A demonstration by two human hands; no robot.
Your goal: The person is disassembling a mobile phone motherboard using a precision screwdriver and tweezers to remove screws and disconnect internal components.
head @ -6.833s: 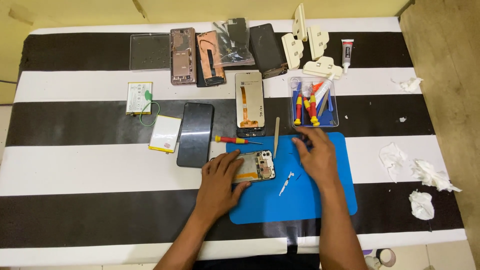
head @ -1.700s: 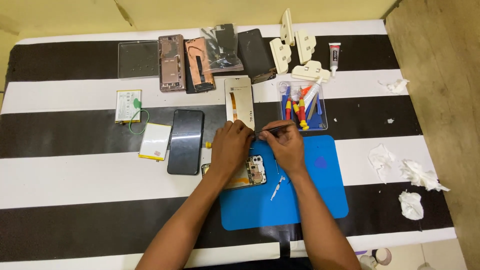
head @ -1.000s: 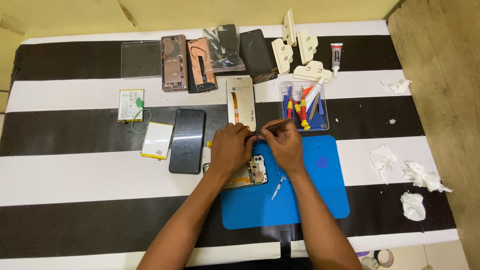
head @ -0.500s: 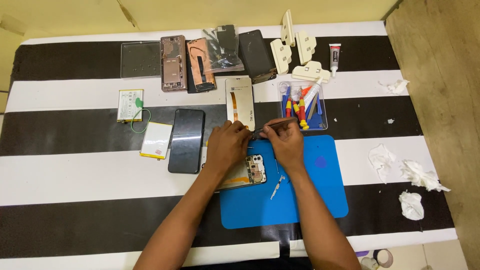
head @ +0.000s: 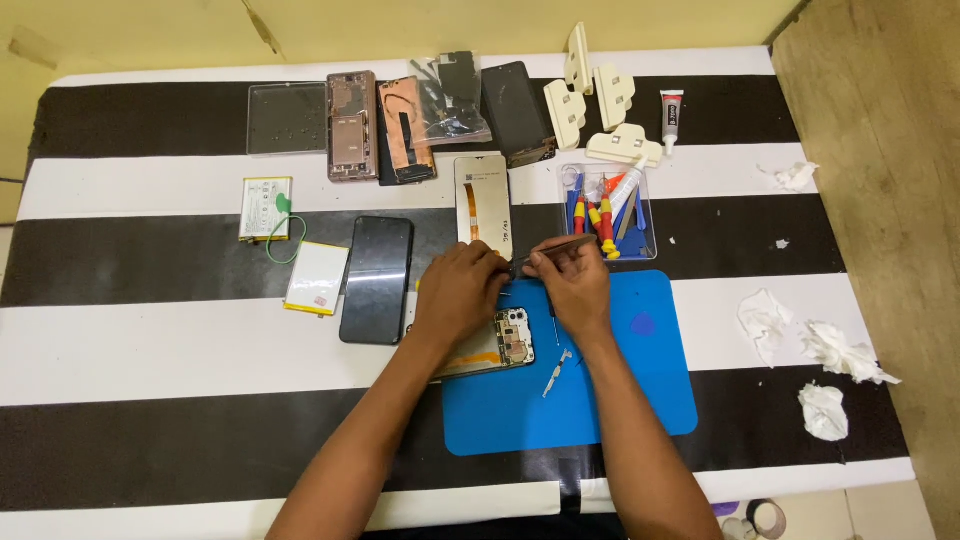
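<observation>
My right hand (head: 577,285): fingers pinched narrow on a thin metal tool (head: 560,247), which lies nearly level and points left toward my other hand.
My left hand (head: 462,292): fingers curled in close at the tool's tip; I cannot tell whether they grip some small part there.
Where my hands meet: at the top edge of the blue mat (head: 620,395), just below the screen panel (head: 483,205).
Opened phone (head: 492,346): lies under my left wrist, half on the mat, its camera end facing right and its insides showing.
Small metal bits (head: 556,368): on the mat just right of the opened phone.
Tool tray (head: 610,212): clear, holding red, yellow and blue drivers, just above my right hand.
Black phone (head: 377,279): face down, left of my left hand.
Batteries (head: 315,277): two, further left, one with a green wire.
Far edge: phone frames (head: 352,125), a dark back cover (head: 515,112), cream clamps (head: 598,100) and a glue tube (head: 671,108).
Right side: crumpled tissues (head: 825,350) on the striped table (head: 150,330).
</observation>
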